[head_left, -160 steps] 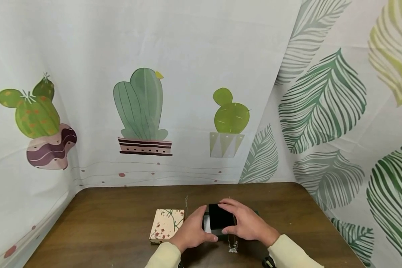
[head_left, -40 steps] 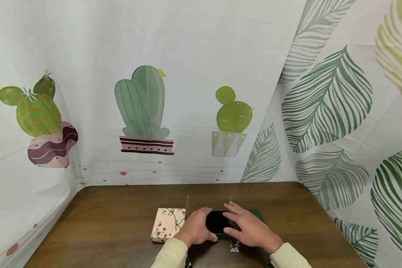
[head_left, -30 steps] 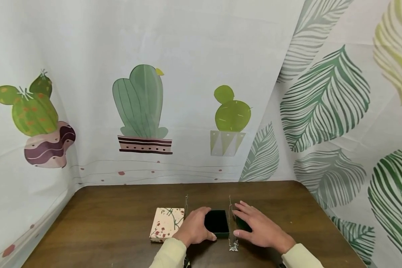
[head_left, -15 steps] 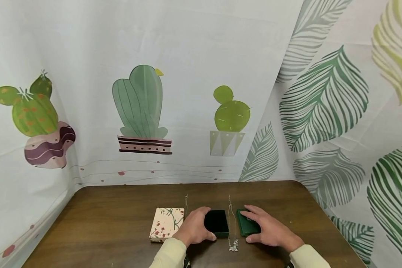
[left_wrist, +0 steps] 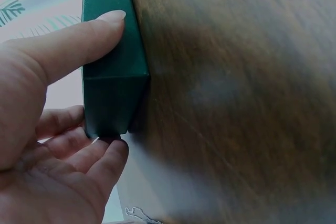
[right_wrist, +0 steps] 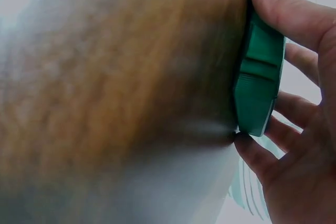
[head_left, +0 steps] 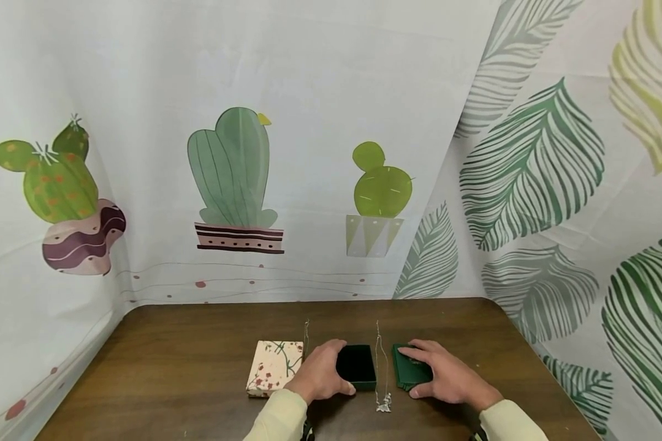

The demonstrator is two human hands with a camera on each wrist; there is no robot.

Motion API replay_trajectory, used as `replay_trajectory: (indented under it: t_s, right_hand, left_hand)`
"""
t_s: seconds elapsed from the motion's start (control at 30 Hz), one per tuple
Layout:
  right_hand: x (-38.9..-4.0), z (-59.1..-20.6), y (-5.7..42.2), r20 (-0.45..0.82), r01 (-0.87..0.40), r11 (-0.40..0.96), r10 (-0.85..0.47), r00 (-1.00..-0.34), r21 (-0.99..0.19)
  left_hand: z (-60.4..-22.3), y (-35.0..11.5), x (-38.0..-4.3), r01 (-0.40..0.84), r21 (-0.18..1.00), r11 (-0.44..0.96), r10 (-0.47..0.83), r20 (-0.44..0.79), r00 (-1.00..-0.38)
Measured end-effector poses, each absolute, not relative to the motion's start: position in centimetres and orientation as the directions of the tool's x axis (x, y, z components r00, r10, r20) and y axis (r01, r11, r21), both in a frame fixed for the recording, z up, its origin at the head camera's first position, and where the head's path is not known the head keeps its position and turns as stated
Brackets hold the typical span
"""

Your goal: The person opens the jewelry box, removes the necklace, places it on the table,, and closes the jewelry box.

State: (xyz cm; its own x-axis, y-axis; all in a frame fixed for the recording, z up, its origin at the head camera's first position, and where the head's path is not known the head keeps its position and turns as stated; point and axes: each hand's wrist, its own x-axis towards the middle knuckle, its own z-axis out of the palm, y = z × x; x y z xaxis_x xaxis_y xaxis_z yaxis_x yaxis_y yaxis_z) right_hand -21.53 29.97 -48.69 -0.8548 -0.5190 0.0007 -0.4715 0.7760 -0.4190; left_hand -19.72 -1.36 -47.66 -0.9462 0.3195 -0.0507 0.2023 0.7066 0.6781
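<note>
In the head view my left hand (head_left: 320, 373) holds the left side of a small green jewelry box (head_left: 367, 386) with a black lining. The left wrist view has the thumb on one wall of this box (left_wrist: 113, 98) and fingertips at its far end. Over to the right, my right hand (head_left: 451, 376) grips a flat green piece (head_left: 404, 369) with a faint mark on top. Its stepped, fold-like edge (right_wrist: 256, 72) appears in the right wrist view, thumb on one side and fingers on the other. Between box and green piece lies a silver necklace (head_left: 384, 401) with a pendant.
A cream box (head_left: 276, 367) with red flowers and green branches sits left of my left hand. Another thin chain (head_left: 307, 334) lies beside it, partly hidden by the hand. The brown table (head_left: 187, 367) ends at a printed cloth (head_left: 309, 184) behind.
Earlier both hands were at the green box with a black pad and something white. The black now lies flat inside it. My right hand has since moved right, across the necklace, to the flat green piece.
</note>
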Motion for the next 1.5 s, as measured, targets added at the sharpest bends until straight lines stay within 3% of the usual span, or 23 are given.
replay_trajectory:
  t_s: [0.57, 1.5]
  right_hand:
    - [-21.7, -46.6, 28.9, 0.049, -0.479, 0.765, -0.511, -0.858, -0.431]
    - [-22.0, -45.2, 24.5, 0.055, -0.559, 0.715, -0.595, -0.802, -0.421]
  left_hand:
    - [-47.6, -1.3, -19.8, 0.192, 0.668, 0.719, 0.326, -0.081, -0.942]
    - [-47.9, -1.3, -19.9, 0.169, 0.693, 0.701, 0.328, -0.102, -0.939]
